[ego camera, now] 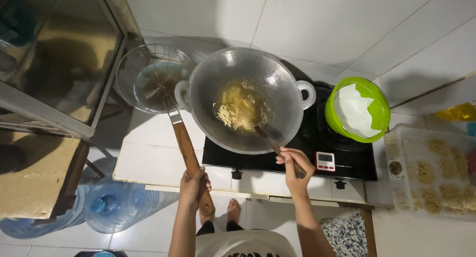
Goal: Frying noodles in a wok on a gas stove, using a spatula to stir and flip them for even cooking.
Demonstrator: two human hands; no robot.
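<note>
My left hand (pixel 193 183) grips the wire skimmer (pixel 153 83) by its stiff wooden handle; my right hand (pixel 293 163) pinches the spatula (pixel 270 140), stirring soft, breakable noodles (pixel 238 110).

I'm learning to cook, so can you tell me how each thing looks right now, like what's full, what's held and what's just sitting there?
Round metal wok: on the black stove, holding oil and pale noodles.
Wire skimmer with wooden handle: held by the left hand, its basket beside the wok.
Dark stirring utensil: held by the right hand, tip in the wok.
Green bowl: lined with white paper.
Clear plastic tray: holding noodle nests.
</note>
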